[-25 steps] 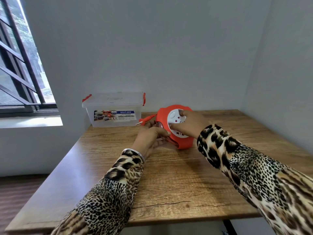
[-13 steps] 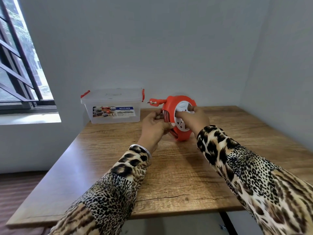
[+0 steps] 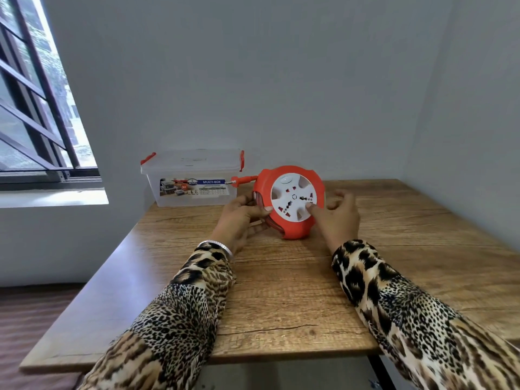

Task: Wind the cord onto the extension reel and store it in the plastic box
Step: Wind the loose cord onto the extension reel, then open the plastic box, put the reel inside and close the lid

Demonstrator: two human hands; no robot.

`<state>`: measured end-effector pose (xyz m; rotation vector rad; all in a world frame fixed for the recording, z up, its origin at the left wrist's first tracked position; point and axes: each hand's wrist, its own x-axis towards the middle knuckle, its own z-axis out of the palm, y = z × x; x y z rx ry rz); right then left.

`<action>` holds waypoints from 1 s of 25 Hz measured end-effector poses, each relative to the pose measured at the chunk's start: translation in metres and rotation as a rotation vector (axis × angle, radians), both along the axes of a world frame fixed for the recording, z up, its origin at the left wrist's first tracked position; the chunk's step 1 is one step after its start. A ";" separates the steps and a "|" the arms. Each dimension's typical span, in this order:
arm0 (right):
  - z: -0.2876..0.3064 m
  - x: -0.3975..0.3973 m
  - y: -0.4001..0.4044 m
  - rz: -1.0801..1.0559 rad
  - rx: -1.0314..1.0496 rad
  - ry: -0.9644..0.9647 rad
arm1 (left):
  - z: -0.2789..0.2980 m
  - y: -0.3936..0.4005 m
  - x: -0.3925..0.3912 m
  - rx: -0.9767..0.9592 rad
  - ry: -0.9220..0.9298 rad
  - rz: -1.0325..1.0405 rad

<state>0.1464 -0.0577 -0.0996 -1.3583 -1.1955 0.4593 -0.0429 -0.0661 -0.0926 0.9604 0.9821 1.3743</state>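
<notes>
An orange extension reel [image 3: 292,229] with a white socket face stands on edge on the wooden table [image 3: 281,291], its face toward me. My left hand [image 3: 242,218] grips the reel's left rim, thumb on the front. The forefinger of my right hand [image 3: 336,218] presses on the white face at its right side, and the other fingers are loosely spread. An orange plug [image 3: 243,180] sticks out from the reel's upper left. The clear plastic box [image 3: 194,178] with red latches stands shut at the table's back left.
Grey walls close the table in at the back and right. A window with dark bars is on the left, above a white sill [image 3: 53,197]. The table's front edge is near my elbows.
The reel has turned so its white face points at me. My right hand moved from covering the face to touching it with one finger. The plug end now sits close to the reel.
</notes>
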 end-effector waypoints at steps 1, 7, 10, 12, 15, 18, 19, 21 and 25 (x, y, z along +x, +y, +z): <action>-0.004 0.002 0.002 0.020 -0.042 0.063 | 0.000 0.001 -0.004 -0.022 -0.003 -0.007; -0.012 0.001 0.017 0.310 -0.165 0.188 | -0.003 0.008 -0.011 -0.046 -0.025 0.031; -0.012 0.010 0.025 0.185 -0.173 0.112 | -0.007 0.012 -0.005 -0.058 0.066 0.015; -0.009 0.017 0.029 0.102 -0.196 0.033 | -0.010 0.016 0.002 -0.078 0.189 0.051; -0.002 0.031 0.038 0.072 -0.252 -0.052 | -0.014 0.028 0.013 -0.028 0.581 0.141; 0.004 0.037 0.054 0.008 -0.268 -0.295 | -0.013 0.038 0.019 0.011 0.876 0.155; 0.008 0.035 0.060 -0.036 -0.229 -0.454 | -0.011 0.041 0.019 0.023 0.927 0.172; 0.017 0.025 0.072 -0.037 -0.037 -0.673 | -0.002 0.050 0.015 0.110 1.020 0.279; 0.040 -0.008 0.090 0.138 0.180 -0.756 | 0.022 0.063 -0.001 0.329 1.110 0.566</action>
